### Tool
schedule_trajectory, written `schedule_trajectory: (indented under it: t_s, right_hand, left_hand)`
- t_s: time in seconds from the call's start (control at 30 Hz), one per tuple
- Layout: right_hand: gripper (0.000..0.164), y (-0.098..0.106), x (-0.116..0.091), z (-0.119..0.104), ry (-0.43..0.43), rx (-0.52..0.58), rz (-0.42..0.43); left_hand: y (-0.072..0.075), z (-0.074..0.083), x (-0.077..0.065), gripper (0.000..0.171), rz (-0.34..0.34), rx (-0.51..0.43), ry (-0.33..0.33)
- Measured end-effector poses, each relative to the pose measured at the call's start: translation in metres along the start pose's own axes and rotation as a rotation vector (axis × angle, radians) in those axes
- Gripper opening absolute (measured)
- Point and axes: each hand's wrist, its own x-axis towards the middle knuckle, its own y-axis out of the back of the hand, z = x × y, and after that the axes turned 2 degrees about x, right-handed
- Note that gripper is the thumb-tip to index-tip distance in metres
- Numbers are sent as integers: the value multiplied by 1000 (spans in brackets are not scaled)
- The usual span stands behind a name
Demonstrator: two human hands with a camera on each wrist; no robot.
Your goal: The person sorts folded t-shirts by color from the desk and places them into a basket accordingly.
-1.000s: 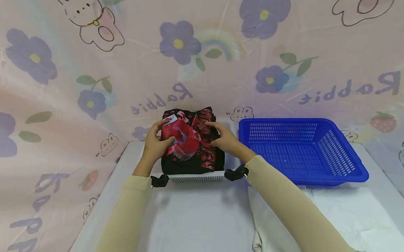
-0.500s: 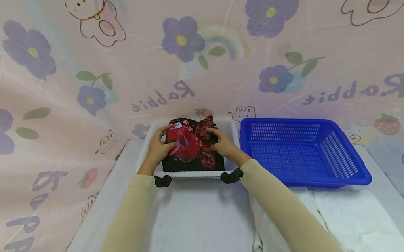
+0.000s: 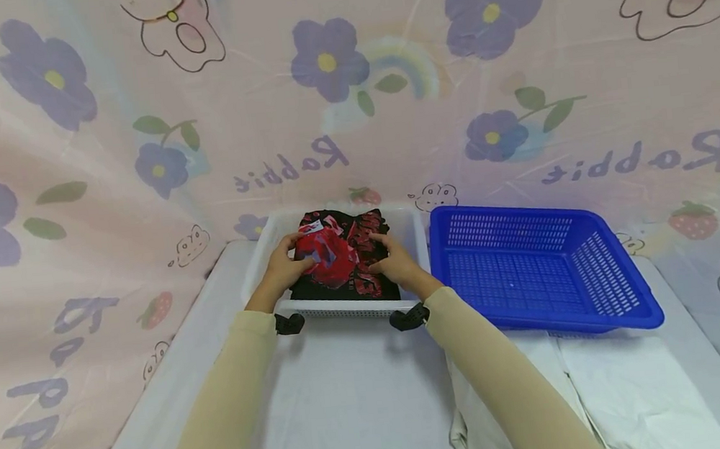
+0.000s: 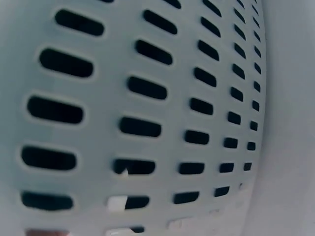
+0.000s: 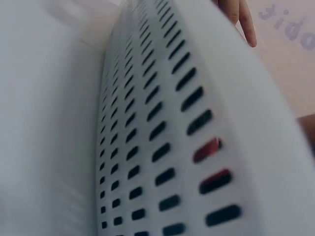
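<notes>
Fingers: left hand [image 3: 284,266] and right hand [image 3: 399,258] grip the folded black-and-red cloth [image 3: 331,260] from opposite sides, probably to keep its folds together.
White basket [image 3: 350,306]: bears the cloth inside.
Cloth's near edge: parallel to the basket's front; squarish, long axis unclear.
Pale patch [image 3: 311,227]: at the cloth's far left corner.

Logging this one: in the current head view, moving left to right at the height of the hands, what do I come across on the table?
Left hand → black-and-red cloth → right hand → blue basket.
</notes>
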Motion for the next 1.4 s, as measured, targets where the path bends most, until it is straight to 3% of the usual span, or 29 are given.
schedule_trajectory:
  t_s: [0.27,0.9,1.07,1.3,1.4]
  right_hand:
    - [82,-2,-3,5,-64,-39,-5]
    - [75,-6,-7,9,-74,-181,44]
    - [75,-8,-9,7,-31,-305,57]
    - [75,-11,-15,-11,-6,-467,147]
    - [72,-7,-20,-23,43,-521,149]
  left_hand:
    - [-3,-4,3,67,-25,7,20]
    - [-3,-2,2,67,-47,46,101]
    - [-3,-1,3,68,-29,69,79]
    - [-2,10,-1,66,113,91,-18]
    - [-1,19,-6,63,138,74,-68]
